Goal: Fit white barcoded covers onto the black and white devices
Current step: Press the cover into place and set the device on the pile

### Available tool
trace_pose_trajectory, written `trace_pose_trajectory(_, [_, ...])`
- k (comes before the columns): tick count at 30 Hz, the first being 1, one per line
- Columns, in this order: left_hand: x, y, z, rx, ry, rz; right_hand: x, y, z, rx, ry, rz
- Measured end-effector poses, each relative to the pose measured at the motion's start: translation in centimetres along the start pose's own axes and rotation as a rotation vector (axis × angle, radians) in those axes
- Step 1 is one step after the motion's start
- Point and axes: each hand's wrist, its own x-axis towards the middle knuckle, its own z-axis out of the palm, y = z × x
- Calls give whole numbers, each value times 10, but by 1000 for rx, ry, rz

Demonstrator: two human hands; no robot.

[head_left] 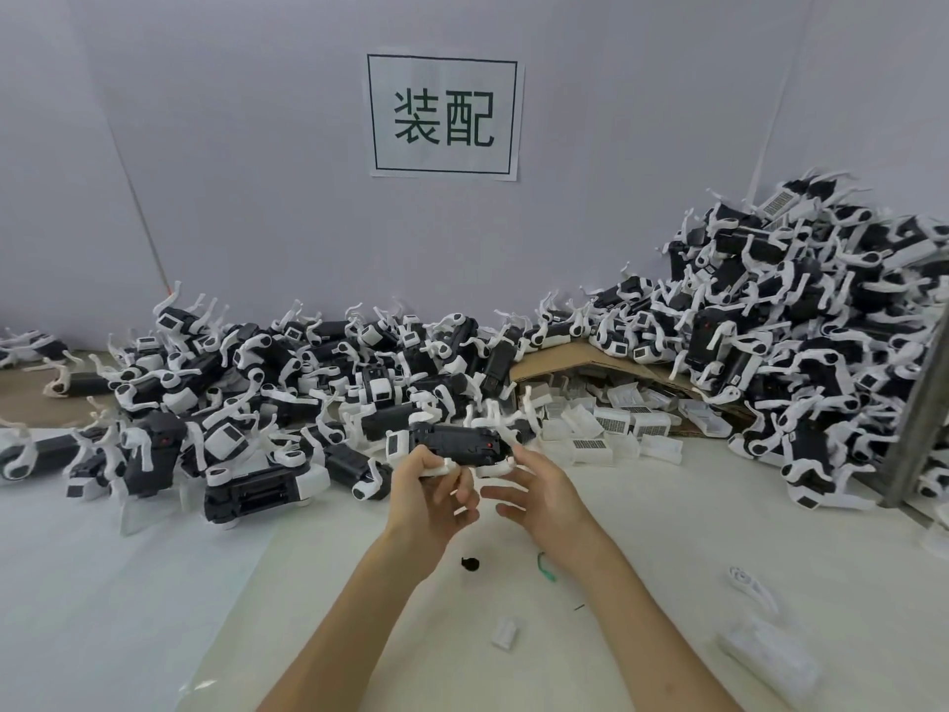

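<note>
My left hand [429, 493] grips one black and white device [457, 444] by its lower white edge and holds it up over the table, black underside toward me. My right hand [539, 485] is just right of the device with its fingers spread and relaxed, fingertips near the device's right end. White barcoded covers [611, 421] lie in a loose heap behind and to the right of my hands, partly under a bent cardboard sheet [575, 359]. A long pile of devices [246, 398] runs across the table's left and middle.
A taller heap of devices [801, 326] rises on the right against the wall. A small black part [471, 563], a green scrap [545, 566] and loose white pieces [506, 632] lie on the white table near me. A grey post [919, 418] stands at the right.
</note>
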Motion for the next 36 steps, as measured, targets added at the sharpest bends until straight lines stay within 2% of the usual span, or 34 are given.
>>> trace_pose_trajectory(3, [-3, -1, 6, 107, -17, 65, 0, 1, 0, 24, 27, -10])
trace_pose_trajectory(5, [-7, -5, 13, 271, -8, 177, 0, 0, -2, 36, 51, -19])
trace_pose_trajectory(7, [-9, -11, 17, 495, 26, 358, 2, 0, -4, 79, 91, -11])
trace_pose_trajectory(11, [-10, -21, 16, 1183, 121, 783, 3, 1, -6, 60, 99, 8])
trace_pose_trajectory(13, [-10, -21, 16, 1250, 165, 864, 1, 2, -4, 29, 122, 11])
trace_pose_trajectory(16, [-7, -20, 16, 1112, 268, 838, 1, 5, 0, -70, 178, -31])
trace_pose_trajectory(18, [-5, -17, 15, 865, 273, 739, 2, 8, 2, -175, 208, -46])
trace_pose_trajectory(22, [-7, -5, 17, 401, 123, 485, 1, 6, 2, -333, 268, -151])
trace_pose_trajectory(24, [-8, -4, 17, 296, 52, 394, -1, 3, 2, -349, 259, -166])
trace_pose_trajectory(28, [-9, -3, 15, 191, -119, 233, -8, -6, 5, -183, 316, -212])
trace_pose_trajectory(30, [-11, -2, 16, 182, -171, 172, -9, -8, 3, -87, 236, -203])
trace_pose_trajectory(32, [-11, -2, 17, 158, -171, 136, -12, -11, 1, -6, 65, -209])
trace_pose_trajectory(36, [-8, -1, 12, 34, -24, 81, -14, -10, 2, 1, -134, -211])
